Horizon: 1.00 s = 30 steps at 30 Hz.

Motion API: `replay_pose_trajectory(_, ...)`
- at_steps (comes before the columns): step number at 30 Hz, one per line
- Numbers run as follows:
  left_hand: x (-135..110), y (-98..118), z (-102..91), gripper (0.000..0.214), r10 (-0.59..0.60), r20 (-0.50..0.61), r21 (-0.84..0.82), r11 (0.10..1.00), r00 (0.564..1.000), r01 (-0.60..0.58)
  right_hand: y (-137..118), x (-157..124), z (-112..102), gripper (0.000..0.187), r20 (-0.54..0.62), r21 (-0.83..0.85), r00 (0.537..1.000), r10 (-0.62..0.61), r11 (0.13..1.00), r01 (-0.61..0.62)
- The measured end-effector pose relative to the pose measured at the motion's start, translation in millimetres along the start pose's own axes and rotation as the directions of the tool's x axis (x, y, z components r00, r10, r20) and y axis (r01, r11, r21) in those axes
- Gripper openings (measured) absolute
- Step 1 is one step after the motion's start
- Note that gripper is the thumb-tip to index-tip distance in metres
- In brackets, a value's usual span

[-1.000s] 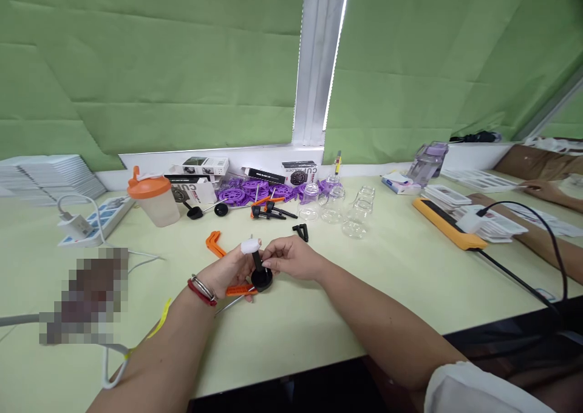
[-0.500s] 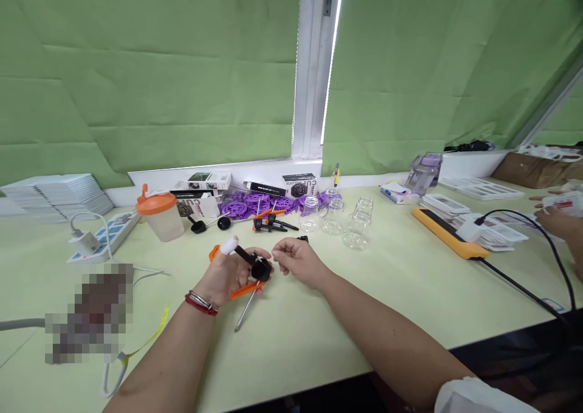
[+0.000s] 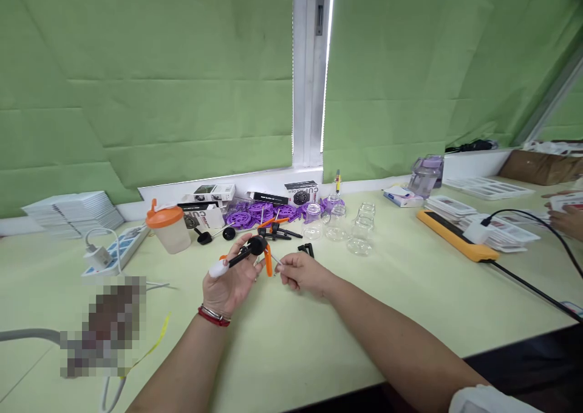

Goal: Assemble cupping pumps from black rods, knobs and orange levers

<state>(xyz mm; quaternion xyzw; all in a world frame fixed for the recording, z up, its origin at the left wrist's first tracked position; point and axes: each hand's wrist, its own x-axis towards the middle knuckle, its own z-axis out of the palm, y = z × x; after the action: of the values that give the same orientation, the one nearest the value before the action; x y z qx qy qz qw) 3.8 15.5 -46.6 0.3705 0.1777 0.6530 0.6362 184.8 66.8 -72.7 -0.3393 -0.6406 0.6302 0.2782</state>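
Note:
My left hand (image 3: pixel 234 285) grips a black-and-orange assembly: a round black piece (image 3: pixel 257 245) with a black stem, plus an orange arm (image 3: pixel 268 260) that hangs down on its right. A white piece (image 3: pixel 219 268) sits at the stem's lower left end, near my thumb. From the assembly a thin metal rod (image 3: pixel 276 259) slants down to the right, and the fingers of my right hand (image 3: pixel 303 272) pinch its far end. Just beyond my right hand, a small black part (image 3: pixel 306 250) lies on the table.
Behind lie black parts (image 3: pixel 279 233), purple parts (image 3: pixel 246 217) and printed boxes (image 3: pixel 207 215). Clear glass jars (image 3: pixel 361 243) stand to their right. An orange-lidded cup (image 3: pixel 169 228) and white power strip (image 3: pixel 118 252) are left; an orange power strip (image 3: pixel 455 237) and another person's hand (image 3: pixel 567 218) are right.
My left hand has raised and turned the assembly; its stem now points down-left. The metal rod has swung from down-left to the right, where my right hand has taken hold of it.

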Motion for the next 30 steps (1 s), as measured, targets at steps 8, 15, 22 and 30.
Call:
replay_pose_trajectory(8,3,-6,-4.7,0.033,-0.215,-0.200,0.460,0.841,0.956,0.285,3,5,-26,0.019,-0.223,-0.391,0.926,-0.305,0.898,0.202)
replay_pose_trajectory(15,9,-11,-13.0,0.027,-0.114,-0.291,0.386,0.894,0.950,0.226,5,11,-17,0.041,-0.409,-0.159,0.884,-0.227,0.971,0.176)
replay_pose_trajectory(22,15,-15,-16.5,0.011,0.123,-0.428,0.260,0.966,0.895,-0.008,14,4,6,0.030,0.025,-0.161,0.995,-0.098,0.982,0.100)
replay_pose_trajectory(30,15,-23,-19.7,0.024,0.174,-0.397,0.414,0.910,0.901,0.006,3,0,11,0.015,-0.079,-0.696,0.938,-0.336,0.693,0.190)
